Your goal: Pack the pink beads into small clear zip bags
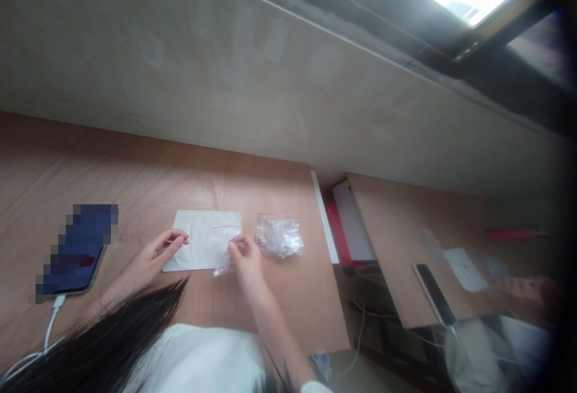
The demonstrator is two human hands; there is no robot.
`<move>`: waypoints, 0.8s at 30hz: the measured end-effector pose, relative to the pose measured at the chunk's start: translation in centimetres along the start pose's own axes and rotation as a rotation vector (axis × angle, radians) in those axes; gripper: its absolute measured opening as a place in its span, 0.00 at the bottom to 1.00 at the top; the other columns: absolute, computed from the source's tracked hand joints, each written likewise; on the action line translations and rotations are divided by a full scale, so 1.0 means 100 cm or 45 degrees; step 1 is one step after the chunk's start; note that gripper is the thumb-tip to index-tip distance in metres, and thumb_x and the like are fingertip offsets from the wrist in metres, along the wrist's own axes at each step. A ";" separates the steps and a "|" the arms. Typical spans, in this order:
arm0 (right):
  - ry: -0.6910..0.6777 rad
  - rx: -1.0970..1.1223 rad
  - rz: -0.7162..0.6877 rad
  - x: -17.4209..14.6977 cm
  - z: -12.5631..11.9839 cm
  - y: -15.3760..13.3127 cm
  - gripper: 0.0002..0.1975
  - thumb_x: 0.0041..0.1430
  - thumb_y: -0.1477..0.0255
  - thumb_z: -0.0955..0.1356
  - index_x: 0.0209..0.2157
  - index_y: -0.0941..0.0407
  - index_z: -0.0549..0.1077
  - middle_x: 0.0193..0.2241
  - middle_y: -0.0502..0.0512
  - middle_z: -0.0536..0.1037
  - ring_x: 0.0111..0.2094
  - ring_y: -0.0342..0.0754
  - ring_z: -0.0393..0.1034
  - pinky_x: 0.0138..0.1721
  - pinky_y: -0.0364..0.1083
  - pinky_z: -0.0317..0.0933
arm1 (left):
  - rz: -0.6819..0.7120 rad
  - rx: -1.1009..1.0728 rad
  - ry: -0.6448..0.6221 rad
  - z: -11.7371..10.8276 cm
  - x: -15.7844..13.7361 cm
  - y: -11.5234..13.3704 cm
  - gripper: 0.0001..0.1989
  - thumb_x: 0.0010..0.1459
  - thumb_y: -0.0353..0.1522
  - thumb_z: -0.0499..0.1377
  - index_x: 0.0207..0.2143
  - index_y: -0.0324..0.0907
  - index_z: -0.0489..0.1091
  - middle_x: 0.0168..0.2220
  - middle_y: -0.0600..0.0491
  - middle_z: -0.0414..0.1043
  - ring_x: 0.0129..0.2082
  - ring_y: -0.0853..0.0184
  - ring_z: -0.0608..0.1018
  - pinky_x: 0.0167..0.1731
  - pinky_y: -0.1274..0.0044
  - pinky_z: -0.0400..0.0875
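A pale rectangular cloth or sheet [192,231] lies on the wooden desk between my hands. My left hand [164,250] is over its left edge, thumb and fingertips brought together; anything between them is too small to name. On the sheet's right part rests a small clear zip bag [220,240] with a red seal line. My right hand [246,255] pinches at the right side of this bag, with the fingertips closed. Just right of that hand sits a fuller clear zip bag [282,237], its shiny contents not distinguishable.
A phone [90,261] plugged into a white cable [50,324] lies at the left. The desk [135,176] meets a bare wall [157,68]. Across a gap holding red and white folders [356,231], a second desk [396,219] bears another phone [435,294]; a person sits there.
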State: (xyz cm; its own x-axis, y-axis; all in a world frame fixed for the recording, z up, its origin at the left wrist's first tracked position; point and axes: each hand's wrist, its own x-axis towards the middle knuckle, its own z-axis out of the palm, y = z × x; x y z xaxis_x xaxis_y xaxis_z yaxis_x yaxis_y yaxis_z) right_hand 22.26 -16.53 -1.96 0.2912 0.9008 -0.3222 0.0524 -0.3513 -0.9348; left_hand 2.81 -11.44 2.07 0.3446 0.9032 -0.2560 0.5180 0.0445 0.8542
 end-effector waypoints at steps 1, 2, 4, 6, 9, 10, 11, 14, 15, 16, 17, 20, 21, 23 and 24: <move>0.177 -0.138 -0.078 0.005 -0.012 -0.001 0.05 0.48 0.69 0.61 0.27 0.56 0.62 0.22 0.51 0.68 0.24 0.44 0.63 0.25 0.44 0.60 | -0.022 0.015 0.007 -0.001 -0.001 -0.002 0.16 0.51 0.42 0.47 0.32 0.41 0.66 0.32 0.53 0.71 0.33 0.65 0.72 0.32 0.80 0.65; 0.322 -0.318 -0.151 0.010 -0.024 -0.003 0.05 0.48 0.71 0.60 0.27 0.57 0.63 0.25 0.54 0.68 0.29 0.47 0.63 0.31 0.47 0.59 | -0.038 0.034 0.011 -0.003 -0.002 -0.005 0.16 0.51 0.43 0.48 0.31 0.41 0.66 0.31 0.53 0.71 0.33 0.65 0.72 0.31 0.80 0.65; 0.602 -0.687 -0.228 0.016 -0.045 -0.010 0.07 0.47 0.74 0.59 0.31 0.58 0.64 0.31 0.60 0.68 0.36 0.53 0.60 0.39 0.52 0.54 | -0.054 0.077 0.024 -0.005 -0.003 -0.009 0.15 0.50 0.43 0.48 0.30 0.41 0.66 0.30 0.53 0.71 0.31 0.65 0.72 0.30 0.79 0.65; 0.831 -0.937 -0.251 0.016 -0.055 -0.018 0.13 0.45 0.77 0.60 0.37 0.60 0.64 0.37 0.65 0.65 0.40 0.57 0.55 0.42 0.55 0.48 | -0.060 0.121 0.041 -0.006 -0.003 -0.013 0.15 0.49 0.42 0.49 0.30 0.40 0.66 0.29 0.53 0.71 0.30 0.66 0.72 0.29 0.79 0.65; 0.792 -1.109 -0.333 0.012 -0.046 -0.019 0.16 0.46 0.77 0.59 0.40 0.60 0.62 0.39 0.65 0.63 0.40 0.57 0.54 0.40 0.53 0.47 | -0.033 0.197 0.045 -0.002 -0.003 -0.021 0.15 0.48 0.41 0.49 0.30 0.39 0.65 0.29 0.51 0.70 0.30 0.65 0.71 0.30 0.77 0.65; 0.690 -1.143 -0.372 0.011 -0.038 -0.016 0.14 0.46 0.78 0.59 0.38 0.59 0.63 0.37 0.64 0.64 0.38 0.56 0.54 0.39 0.52 0.48 | -0.016 0.218 0.042 0.001 -0.003 -0.025 0.15 0.48 0.41 0.49 0.30 0.39 0.66 0.29 0.51 0.70 0.30 0.65 0.71 0.31 0.77 0.65; 0.583 -1.176 -0.403 0.010 -0.030 -0.011 0.12 0.47 0.79 0.58 0.36 0.58 0.65 0.35 0.62 0.65 0.37 0.55 0.55 0.38 0.51 0.48 | 0.001 0.235 0.038 0.005 -0.003 -0.028 0.14 0.48 0.40 0.49 0.29 0.39 0.66 0.29 0.51 0.70 0.30 0.65 0.71 0.31 0.76 0.65; 0.487 -1.298 -0.381 0.013 -0.014 0.007 0.12 0.45 0.83 0.57 0.29 0.57 0.66 0.30 0.60 0.66 0.33 0.52 0.55 0.34 0.48 0.47 | 0.044 0.241 0.053 0.014 -0.005 -0.039 0.12 0.49 0.39 0.49 0.28 0.40 0.65 0.29 0.51 0.69 0.31 0.64 0.71 0.33 0.75 0.65; 0.497 -1.337 -0.363 0.015 -0.013 0.011 0.12 0.44 0.84 0.57 0.28 0.57 0.66 0.30 0.59 0.67 0.32 0.51 0.55 0.33 0.48 0.46 | 0.061 0.232 0.077 0.017 -0.007 -0.042 0.12 0.49 0.39 0.49 0.28 0.40 0.65 0.29 0.51 0.69 0.31 0.64 0.71 0.34 0.74 0.65; 0.507 -1.372 -0.345 0.017 -0.015 0.015 0.12 0.43 0.85 0.57 0.27 0.58 0.66 0.30 0.59 0.67 0.32 0.51 0.55 0.32 0.47 0.46 | 0.077 0.216 0.099 0.019 -0.008 -0.045 0.11 0.49 0.38 0.49 0.28 0.40 0.65 0.29 0.51 0.69 0.32 0.64 0.71 0.35 0.74 0.65; 0.515 -1.402 -0.329 0.018 -0.019 0.017 0.12 0.43 0.85 0.58 0.27 0.58 0.66 0.30 0.58 0.67 0.32 0.50 0.55 0.32 0.47 0.45 | 0.088 0.201 0.112 0.020 -0.009 -0.048 0.11 0.49 0.38 0.50 0.29 0.41 0.65 0.30 0.51 0.69 0.32 0.64 0.71 0.35 0.74 0.65; 0.557 -1.464 -0.303 0.018 -0.034 0.017 0.11 0.42 0.85 0.58 0.26 0.58 0.65 0.28 0.57 0.67 0.32 0.51 0.56 0.32 0.46 0.44 | 0.075 0.127 0.140 0.020 -0.014 -0.054 0.12 0.50 0.39 0.50 0.31 0.40 0.65 0.32 0.51 0.69 0.33 0.64 0.71 0.36 0.74 0.65; 0.584 -1.464 -0.315 0.017 -0.038 0.016 0.11 0.43 0.85 0.58 0.27 0.58 0.65 0.28 0.57 0.68 0.32 0.51 0.56 0.32 0.46 0.44 | 0.060 0.099 0.156 0.019 -0.016 -0.055 0.13 0.51 0.40 0.49 0.32 0.40 0.65 0.32 0.52 0.69 0.32 0.65 0.71 0.35 0.75 0.65; 0.633 -1.428 -0.368 0.012 -0.040 0.016 0.09 0.46 0.83 0.58 0.28 0.58 0.65 0.28 0.57 0.68 0.32 0.51 0.57 0.32 0.46 0.44 | 0.042 0.057 0.199 0.018 -0.019 -0.059 0.14 0.53 0.40 0.46 0.32 0.40 0.64 0.31 0.52 0.69 0.32 0.65 0.71 0.33 0.75 0.65; 0.633 -1.395 -0.400 0.009 -0.038 0.018 0.08 0.48 0.81 0.58 0.28 0.58 0.65 0.27 0.57 0.68 0.31 0.50 0.57 0.31 0.46 0.45 | 0.046 0.054 0.216 0.018 -0.021 -0.061 0.14 0.53 0.40 0.46 0.32 0.40 0.64 0.31 0.52 0.69 0.32 0.65 0.70 0.33 0.75 0.65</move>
State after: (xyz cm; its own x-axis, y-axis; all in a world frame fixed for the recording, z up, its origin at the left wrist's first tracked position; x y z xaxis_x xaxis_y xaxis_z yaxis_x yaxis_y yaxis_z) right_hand 26.24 -17.27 -3.36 0.4392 0.8741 0.2075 0.8850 -0.3813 -0.2671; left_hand 0.29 -14.36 -3.42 0.2287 0.9630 -0.1424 0.5416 -0.0043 0.8406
